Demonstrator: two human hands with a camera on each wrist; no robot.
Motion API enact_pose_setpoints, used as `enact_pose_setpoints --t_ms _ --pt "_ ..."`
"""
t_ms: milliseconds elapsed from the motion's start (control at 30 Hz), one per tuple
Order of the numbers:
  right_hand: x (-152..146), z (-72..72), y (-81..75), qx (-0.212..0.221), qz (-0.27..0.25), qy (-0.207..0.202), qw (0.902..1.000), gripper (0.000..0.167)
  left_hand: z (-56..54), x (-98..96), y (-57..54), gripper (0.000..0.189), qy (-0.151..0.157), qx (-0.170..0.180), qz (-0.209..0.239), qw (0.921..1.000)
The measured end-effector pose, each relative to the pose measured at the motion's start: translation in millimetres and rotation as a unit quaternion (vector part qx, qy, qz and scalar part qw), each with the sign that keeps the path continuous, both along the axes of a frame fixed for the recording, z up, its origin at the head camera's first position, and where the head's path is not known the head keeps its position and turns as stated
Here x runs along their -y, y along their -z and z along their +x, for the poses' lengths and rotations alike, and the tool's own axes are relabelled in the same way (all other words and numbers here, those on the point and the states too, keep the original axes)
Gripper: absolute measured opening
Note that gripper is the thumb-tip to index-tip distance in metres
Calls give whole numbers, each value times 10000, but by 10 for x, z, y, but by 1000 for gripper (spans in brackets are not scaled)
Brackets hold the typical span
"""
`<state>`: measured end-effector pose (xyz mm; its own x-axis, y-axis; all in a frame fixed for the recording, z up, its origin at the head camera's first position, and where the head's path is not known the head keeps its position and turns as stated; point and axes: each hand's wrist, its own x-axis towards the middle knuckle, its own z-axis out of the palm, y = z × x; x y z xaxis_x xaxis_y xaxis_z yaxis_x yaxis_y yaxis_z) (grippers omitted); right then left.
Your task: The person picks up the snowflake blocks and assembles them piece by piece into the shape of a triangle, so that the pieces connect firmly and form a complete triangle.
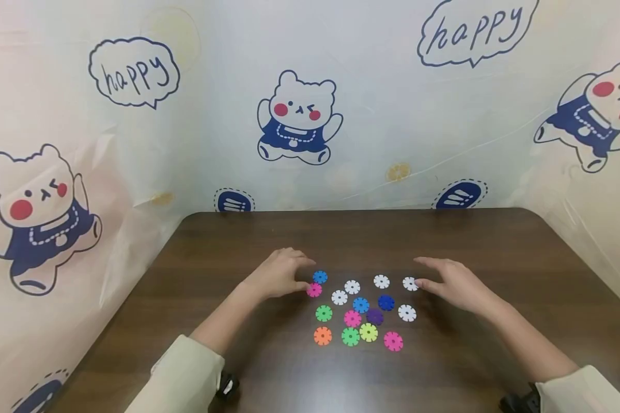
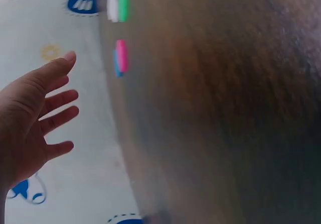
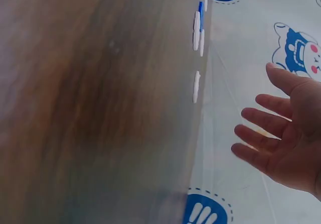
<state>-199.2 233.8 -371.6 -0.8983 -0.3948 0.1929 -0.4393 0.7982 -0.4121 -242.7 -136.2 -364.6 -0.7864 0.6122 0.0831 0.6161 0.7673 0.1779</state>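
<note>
Several notched plastic discs lie flat on the brown table in loose rows. My left hand (image 1: pixel 281 274) is at their left side with fingers spread, its thumb tip right by a pink disc (image 1: pixel 314 289) and a light blue disc (image 1: pixel 320 277) just beyond. On the right, my right hand (image 1: pixel 460 285) has its fingers extended, the thumb tip overlapping the edge of a white disc (image 1: pixel 410 284) in the head view. Both wrist views show straight, spread fingers with nothing held. Between the hands lie a dark blue disc (image 1: pixel 386 303) and a purple disc (image 1: pixel 374 316).
Nearer the front are an orange disc (image 1: pixel 322 336), a green disc (image 1: pixel 350 336), a yellow-green disc (image 1: pixel 368 332) and another pink disc (image 1: pixel 393 341). The table (image 1: pixel 227 241) ends at a printed curtain (image 1: pixel 372 137) behind and at both sides.
</note>
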Motion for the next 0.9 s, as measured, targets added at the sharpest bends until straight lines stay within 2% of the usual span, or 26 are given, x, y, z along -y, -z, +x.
enact_pose_setpoints --t_ms 67,200,367,600,900 --pt "6 -48 15 73 -189 -21 9998 46 -68 -39 75 41 25 252 -21 9997" --pt "0 -126 56 223 -428 -20 9988 41 -167 -90 207 33 -216 687 36 9974" --pt "-24 -195 119 506 -475 -32 9976 39 -195 -108 288 30 -404 1060 208 9933" --pt "-26 -287 153 795 -468 -77 9957 36 -170 -91 361 29 -365 1111 341 9926" --pt "-28 -386 278 969 -423 -93 9944 31 -139 -106 371 28 -382 1075 353 9928"
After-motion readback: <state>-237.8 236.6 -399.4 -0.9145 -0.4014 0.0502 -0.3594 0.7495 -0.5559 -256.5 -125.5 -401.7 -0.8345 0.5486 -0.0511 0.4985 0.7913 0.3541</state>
